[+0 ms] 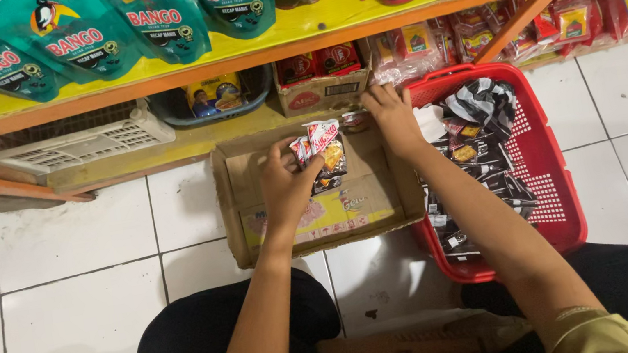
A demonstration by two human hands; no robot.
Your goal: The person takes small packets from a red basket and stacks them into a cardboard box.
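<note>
Evidently, small snack sachets [325, 154] are being gathered into a bundle over a shallow cardboard tray [253, 210] that is lying on the white tiled floor [55, 273], just in front of the lowest shelf [160, 145]. The bundle is being gripped by the left hand [286, 182], whose fingers are curled closed around the lower ends of the sachets, so that the red-and-white tops are being held upright above the tray. The right hand [392, 119] is being stretched toward the far edge of the tray, close to a small cardboard box [322, 88] on the shelf; its fingers are being pressed down onto something small there, but whether anything is actually being pinched cannot be told.

Beside the tray, touching its right edge, a red plastic basket [553, 166] is being used to hold many more dark sachets [479, 168]. Judged from this, the collecting-and-stacking step is being carried out, with the basket far from emptied. For the next move, a firm hold on the bundle is being called for, so that no sachet is being let slip, and a free right hand is being needed for further packets from the basket.
</note>
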